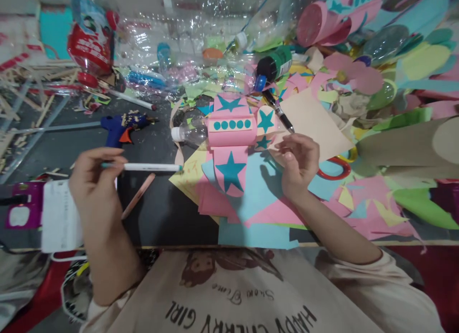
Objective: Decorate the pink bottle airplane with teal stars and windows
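Observation:
My left hand [98, 175] pinches a white marker pen [152, 167] with green ends, held level above the dark table. In front of me lies a plastic bottle [191, 134] wrapped in pink paper, with paper wings bearing teal stars and a strip of teal dots. Just right of this bottle, my right hand [297, 163] hovers with bent fingers apart and nothing visible in them. Near its fingertips is a black pen [283, 117], lying partly over a beige paper sheet [311, 120]. Red-handled scissors [333, 168] rest beside that hand, partly covered.
A blue glue gun [122, 127] lies left of the bottle, with a wooden stick [138, 195] nearer me. Coloured paper sheets [258, 230] spread under the bottle. Plastic bottles, a dark green bottle [274, 64], paper scraps and cardboard tubes [409, 142] crowd the back and right.

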{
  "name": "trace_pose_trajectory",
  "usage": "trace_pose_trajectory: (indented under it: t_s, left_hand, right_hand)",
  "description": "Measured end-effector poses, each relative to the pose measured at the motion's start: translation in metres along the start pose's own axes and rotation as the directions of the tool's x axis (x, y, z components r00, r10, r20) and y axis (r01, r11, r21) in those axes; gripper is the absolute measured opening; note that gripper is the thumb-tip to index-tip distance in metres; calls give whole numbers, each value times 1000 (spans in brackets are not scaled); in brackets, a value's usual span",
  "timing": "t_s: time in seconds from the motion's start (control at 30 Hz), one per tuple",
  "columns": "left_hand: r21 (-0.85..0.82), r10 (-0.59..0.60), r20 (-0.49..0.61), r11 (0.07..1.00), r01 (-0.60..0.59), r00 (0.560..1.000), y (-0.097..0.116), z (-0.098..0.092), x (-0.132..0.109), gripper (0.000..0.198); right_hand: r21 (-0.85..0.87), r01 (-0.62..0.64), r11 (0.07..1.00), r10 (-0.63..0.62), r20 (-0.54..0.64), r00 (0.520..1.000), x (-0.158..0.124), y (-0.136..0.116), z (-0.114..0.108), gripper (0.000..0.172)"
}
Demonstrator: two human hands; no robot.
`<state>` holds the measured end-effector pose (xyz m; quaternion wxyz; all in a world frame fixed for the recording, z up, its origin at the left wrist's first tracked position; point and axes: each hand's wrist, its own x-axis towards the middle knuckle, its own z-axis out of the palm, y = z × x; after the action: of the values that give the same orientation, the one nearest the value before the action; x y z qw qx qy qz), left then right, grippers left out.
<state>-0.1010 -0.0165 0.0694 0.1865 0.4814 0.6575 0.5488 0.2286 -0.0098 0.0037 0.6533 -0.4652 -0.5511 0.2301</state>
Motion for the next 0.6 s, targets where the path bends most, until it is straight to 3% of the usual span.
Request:
trace_pose_trajectory:
  t_s: [0.1, 0.2, 0.27, 0.33, 0.4, 0.43, 0.5, 0.57, 0.6]
  left_hand:
    - [209, -111, 22, 972, 104, 994, -11, -11, 2, 12]
    - [431, -47, 74, 902, 11, 996, -11, -14, -3, 22]
    - [455, -9, 128, 889, -51, 992, -6, -11, -7, 27]
    - [345, -101, 238, 939, 13, 966, -4, -1, -10, 31]
    - [169, -236, 357, 968, 186, 904, -8, 17, -10, 44]
    - [83, -234, 418, 972, 220, 878, -13, 28, -8, 52]
    - [-89, -187, 411, 966, 243, 892, -25, 52, -3, 67]
    - [-160, -200, 436, 942, 294, 877, -35, 72, -1, 68]
    - [-178, -181, 416, 945, 275, 891, -37, 79, -2, 66]
  right_hand:
    - [-1, -29, 1000, 29, 19, 999, 2, 6, 1, 27]
    - [11, -81, 997, 80, 54, 995, 1, 11, 0, 30]
    - [10, -107, 994, 106, 61, 992, -1, 14, -1, 31]
    - [11, -135, 991, 134, 68, 989, -2, 16, -2, 31]
    - [8, -174, 985, 173, 86, 981, -3, 19, -2, 32]
    - [3, -195, 981, 194, 96, 976, -3, 21, -3, 33]
    - [-17, -236, 972, 236, 112, 965, -4, 24, -3, 34]
    - [-30, -271, 962, 272, 116, 955, -5, 25, -3, 34]
    - [-26, -282, 959, 283, 114, 952, -5, 25, -3, 34]
